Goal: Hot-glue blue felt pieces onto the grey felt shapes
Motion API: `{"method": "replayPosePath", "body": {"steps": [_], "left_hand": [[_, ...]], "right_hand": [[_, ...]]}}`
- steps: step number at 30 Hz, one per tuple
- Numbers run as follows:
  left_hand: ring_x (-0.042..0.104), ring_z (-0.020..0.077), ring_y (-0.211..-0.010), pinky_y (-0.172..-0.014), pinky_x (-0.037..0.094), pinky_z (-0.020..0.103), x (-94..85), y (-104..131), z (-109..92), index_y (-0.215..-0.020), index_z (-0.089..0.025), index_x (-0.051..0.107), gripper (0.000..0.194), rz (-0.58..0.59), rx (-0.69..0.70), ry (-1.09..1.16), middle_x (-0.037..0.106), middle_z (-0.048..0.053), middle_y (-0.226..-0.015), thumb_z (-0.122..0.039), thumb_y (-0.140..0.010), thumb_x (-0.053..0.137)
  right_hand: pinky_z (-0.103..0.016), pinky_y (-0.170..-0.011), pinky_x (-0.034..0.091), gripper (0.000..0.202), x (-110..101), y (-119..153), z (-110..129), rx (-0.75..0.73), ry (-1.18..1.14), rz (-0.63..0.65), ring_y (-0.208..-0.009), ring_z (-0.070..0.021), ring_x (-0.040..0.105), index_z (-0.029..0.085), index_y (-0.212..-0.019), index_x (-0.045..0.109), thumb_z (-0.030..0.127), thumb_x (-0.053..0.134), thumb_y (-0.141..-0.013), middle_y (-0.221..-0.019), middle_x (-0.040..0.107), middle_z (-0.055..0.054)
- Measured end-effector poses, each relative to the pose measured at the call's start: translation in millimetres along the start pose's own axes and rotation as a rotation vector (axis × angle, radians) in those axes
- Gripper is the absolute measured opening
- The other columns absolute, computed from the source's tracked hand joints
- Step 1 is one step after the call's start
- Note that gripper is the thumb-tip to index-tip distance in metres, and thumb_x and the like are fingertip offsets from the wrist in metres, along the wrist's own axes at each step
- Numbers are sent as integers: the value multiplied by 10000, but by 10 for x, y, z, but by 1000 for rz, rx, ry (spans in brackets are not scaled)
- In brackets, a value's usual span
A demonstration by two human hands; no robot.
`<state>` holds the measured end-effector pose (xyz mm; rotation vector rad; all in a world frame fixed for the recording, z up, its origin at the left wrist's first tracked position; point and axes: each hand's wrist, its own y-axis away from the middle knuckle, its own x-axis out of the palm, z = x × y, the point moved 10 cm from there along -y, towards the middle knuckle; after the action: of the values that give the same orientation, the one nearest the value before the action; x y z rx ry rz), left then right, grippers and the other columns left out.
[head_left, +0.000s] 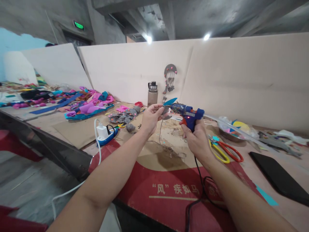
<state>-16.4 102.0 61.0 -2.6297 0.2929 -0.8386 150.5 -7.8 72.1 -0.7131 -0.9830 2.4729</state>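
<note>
My right hand (196,135) is wrapped round a blue glue gun (190,117), a finger at its orange trigger. The gun lies level, its nozzle end pointing left toward my left hand (152,118). Between the thumb and fingertips of my left hand is a small grey felt piece (166,110), close to the nozzle. A strand of grey yarn (161,129) hangs below it to the cardboard. A blue pointed scrap (170,101) shows just above the nozzle; whether it touches the gun I cannot tell.
Red-and-tan cardboard (135,183) covers the table. Scissors (224,151), a black phone (277,175) and a bowl (231,137) lie right. A power strip (107,137), yarn ball (130,128) and felt scraps (89,104) lie left. Behind stand a bottle (152,95) and hanging grey ornament (170,72).
</note>
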Motion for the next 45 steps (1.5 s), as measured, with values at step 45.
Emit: {"method": "replayPosePath", "body": {"steps": [45], "left_hand": [[688,138,-781,-894,604,435,22,24,-75,-871,-158,656,275,10,86,-45,686,10,-801,-301,-716,833]], "right_hand": [[-490,-860,506,375,-54,25,56,69,23,-20,-965,-288,603,235,-1217,553,381,566,-872,-1017,631,-96]]}}
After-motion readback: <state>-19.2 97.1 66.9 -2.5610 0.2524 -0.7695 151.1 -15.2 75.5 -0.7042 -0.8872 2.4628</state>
